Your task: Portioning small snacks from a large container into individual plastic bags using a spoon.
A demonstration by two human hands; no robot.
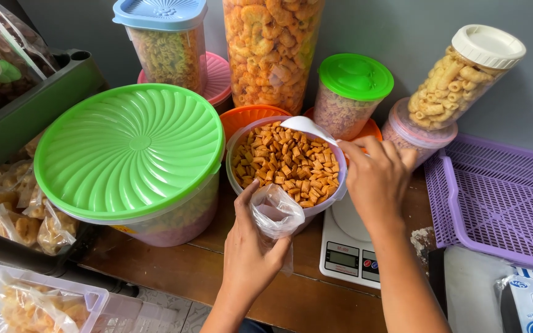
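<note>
a left hand (251, 250) clamps its grip on a small clear plastic bag (276, 211) at the rim of a white bowl of square orange crackers (286, 163) on a white kitchen scale (348, 243); the right hand (374, 179) grips a white plastic scoop (306, 127). filling appears under way; next, tipping crackers into the bag's held-open mouth.

Small clear plastic bag (276, 211), crumpled, mouth up, pinched just below bowl rim. Round white bowl (331, 198) heaped with small tan pillow-shaped snacks (285, 163), standing on a white kitchen scale (348, 243). White scoop (306, 127) dug into snacks at far rim.
</note>
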